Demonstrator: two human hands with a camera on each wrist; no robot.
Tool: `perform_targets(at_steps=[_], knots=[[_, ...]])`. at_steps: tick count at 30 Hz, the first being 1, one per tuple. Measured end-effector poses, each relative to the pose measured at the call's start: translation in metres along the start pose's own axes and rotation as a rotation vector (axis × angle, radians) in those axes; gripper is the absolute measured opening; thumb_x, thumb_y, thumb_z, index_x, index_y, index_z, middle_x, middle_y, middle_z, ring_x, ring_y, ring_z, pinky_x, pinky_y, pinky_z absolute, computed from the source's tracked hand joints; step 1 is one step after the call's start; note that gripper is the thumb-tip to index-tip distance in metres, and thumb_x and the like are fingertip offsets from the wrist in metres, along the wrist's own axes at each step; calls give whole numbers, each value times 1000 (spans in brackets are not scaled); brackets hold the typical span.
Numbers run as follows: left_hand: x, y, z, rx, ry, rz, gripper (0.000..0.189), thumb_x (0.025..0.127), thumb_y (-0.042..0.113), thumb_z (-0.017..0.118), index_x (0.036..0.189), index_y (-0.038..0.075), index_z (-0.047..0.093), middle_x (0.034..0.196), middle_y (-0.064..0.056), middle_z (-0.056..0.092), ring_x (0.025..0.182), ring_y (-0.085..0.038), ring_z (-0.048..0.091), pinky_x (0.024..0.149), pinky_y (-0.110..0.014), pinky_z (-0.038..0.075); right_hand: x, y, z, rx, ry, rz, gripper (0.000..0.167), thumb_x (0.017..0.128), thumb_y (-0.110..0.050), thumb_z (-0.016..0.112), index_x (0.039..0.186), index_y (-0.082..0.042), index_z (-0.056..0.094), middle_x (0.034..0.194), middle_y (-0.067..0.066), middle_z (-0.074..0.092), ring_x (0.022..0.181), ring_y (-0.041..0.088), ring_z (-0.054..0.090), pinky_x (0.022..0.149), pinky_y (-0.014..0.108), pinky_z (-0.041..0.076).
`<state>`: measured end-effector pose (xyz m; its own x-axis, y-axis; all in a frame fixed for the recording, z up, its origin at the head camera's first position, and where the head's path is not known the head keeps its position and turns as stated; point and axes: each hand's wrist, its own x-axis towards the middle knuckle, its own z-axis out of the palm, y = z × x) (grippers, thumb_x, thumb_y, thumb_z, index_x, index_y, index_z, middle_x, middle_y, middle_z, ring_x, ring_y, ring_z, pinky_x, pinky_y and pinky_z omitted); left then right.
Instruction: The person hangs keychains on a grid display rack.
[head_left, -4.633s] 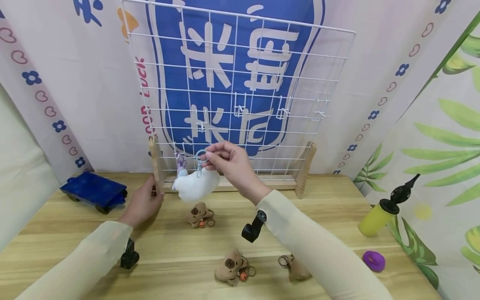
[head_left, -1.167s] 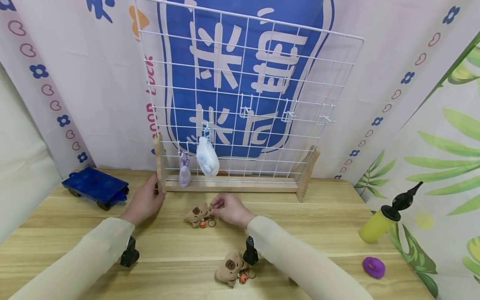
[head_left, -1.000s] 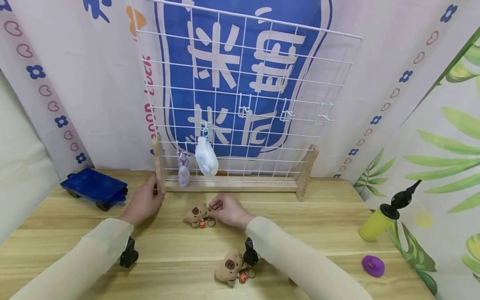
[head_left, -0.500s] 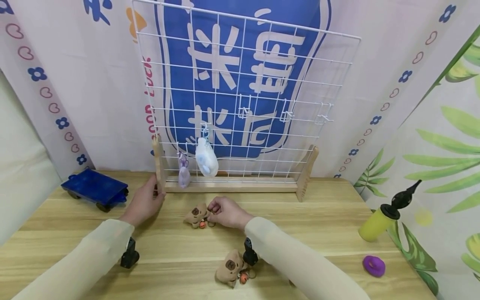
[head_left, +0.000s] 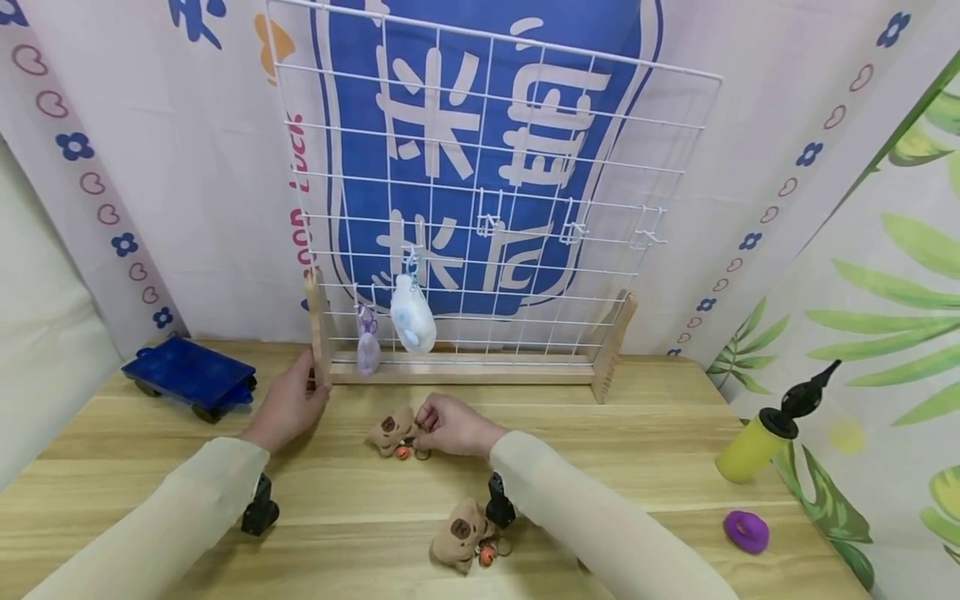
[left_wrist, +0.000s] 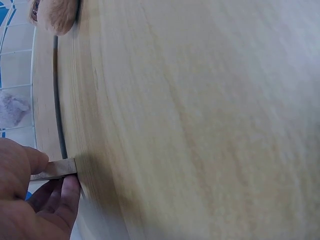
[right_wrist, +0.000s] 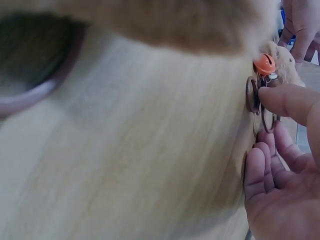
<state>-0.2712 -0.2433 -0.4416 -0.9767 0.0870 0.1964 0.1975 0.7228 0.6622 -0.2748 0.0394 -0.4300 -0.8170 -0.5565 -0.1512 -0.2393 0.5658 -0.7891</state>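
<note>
My left hand (head_left: 288, 406) grips the left wooden foot (head_left: 318, 321) of a white wire grid rack (head_left: 517, 200); thumb and fingers pinch its end in the left wrist view. My right hand (head_left: 459, 427) is at a small brown plush keychain (head_left: 390, 432) lying on the table before the rack. In the right wrist view, its thumb and fingers pinch the dark metal key ring (right_wrist: 268, 119) beside an orange bell (right_wrist: 265, 64). A white-and-blue plush keychain (head_left: 413, 315) and a smaller purple plush keychain (head_left: 368, 352) hang from hooks on the grid.
Another brown plush keychain (head_left: 457, 540) lies nearer the front, beside my right wrist. Several bare white hooks, such as a right-hand hook (head_left: 573, 229), sit on the grid. A blue toy cart (head_left: 191, 372) stands left; a yellow pump (head_left: 750, 450) and purple ring (head_left: 747, 531) are right.
The white plush keychain, held in my right hand earlier, now hangs on the grid. My right hand has come down to the brown keychain and taken its ring. The left hand stays put.
</note>
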Motion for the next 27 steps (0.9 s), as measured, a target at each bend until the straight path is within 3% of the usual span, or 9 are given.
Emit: perform_targets(at_steps=[7, 13, 21, 27], knots=[[-1, -1, 0, 2, -3, 0, 48, 102, 2, 55, 144, -11, 37, 133, -42, 58, 121, -55, 63, 94, -63, 59, 0, 7, 2, 67, 34, -41, 24, 92, 7, 71, 111, 0, 58, 95, 11, 66, 78, 9, 57, 67, 15, 47], [-1, -1, -1, 5, -4, 5, 49, 102, 2, 55, 145, -12, 36, 133, -43, 57, 122, -56, 62, 94, -64, 58, 0, 13, -1, 69, 90, -81, 21, 95, 7, 67, 114, 2, 61, 98, 20, 75, 80, 9, 66, 70, 13, 48], [1, -3, 1, 9, -6, 13, 51, 102, 2, 56, 146, -12, 35, 135, -43, 56, 122, -57, 61, 95, -64, 58, -1, 13, -9, 152, 100, -43, 14, 101, 8, 56, 113, 9, 64, 101, 26, 76, 85, 22, 74, 76, 27, 64], [1, -3, 2, -3, 3, 17, 49, 102, 2, 55, 145, -11, 36, 134, -42, 57, 122, -57, 62, 95, -64, 58, -4, 13, -17, 172, 108, -27, 15, 102, 7, 55, 112, 11, 65, 103, 26, 77, 89, 29, 78, 79, 31, 66]])
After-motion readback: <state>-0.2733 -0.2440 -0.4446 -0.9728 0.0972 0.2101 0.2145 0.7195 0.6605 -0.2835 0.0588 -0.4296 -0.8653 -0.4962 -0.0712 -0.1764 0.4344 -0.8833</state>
